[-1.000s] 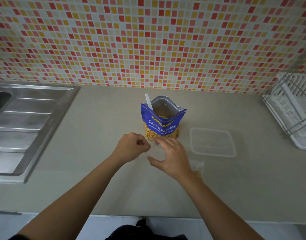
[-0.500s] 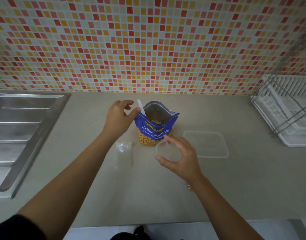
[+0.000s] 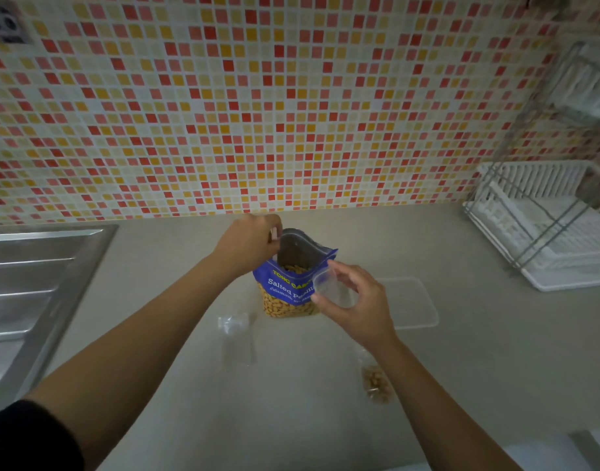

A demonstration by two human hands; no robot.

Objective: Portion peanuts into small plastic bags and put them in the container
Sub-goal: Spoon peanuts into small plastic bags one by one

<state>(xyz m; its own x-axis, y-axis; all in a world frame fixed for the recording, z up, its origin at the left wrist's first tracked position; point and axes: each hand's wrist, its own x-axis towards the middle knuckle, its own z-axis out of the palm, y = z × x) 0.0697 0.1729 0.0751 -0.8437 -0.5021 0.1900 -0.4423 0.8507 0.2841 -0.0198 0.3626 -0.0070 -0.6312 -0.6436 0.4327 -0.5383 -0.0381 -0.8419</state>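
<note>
Two broad surfaces filled my feed: a mosaic wall of red, orange and cream tiles (image 3: 291, 96) across the upper half and a plain beige countertop (image 3: 495, 368) across the lower half. A stainless steel ribbed sink drainboard (image 3: 30, 283) lay at the left edge, and a white plastic dish rack with a wire frame (image 3: 546, 232) stood at the right.

Right of centre, a clear rectangular plastic container (image 3: 427, 321) sat on the counter. Just beside it to the left stood a blue "Salted Peanuts" pouch (image 3: 285, 290), upright with its mouth open and nuts showing through its clear bottom.

The left hand (image 3: 247, 246) was curled at the pouch's upper left rim, pinching a thin white handle (image 3: 274, 233). The right hand (image 3: 363, 307) pinched a small clear plastic bag (image 3: 329, 287) between thumb and fingers, in front of the pouch's right corner.

A few empty clear bags (image 3: 235, 326) lay lower left of the pouch. A small filled bag of peanuts (image 3: 376, 385) lay lower right, partly behind my right forearm.
</note>
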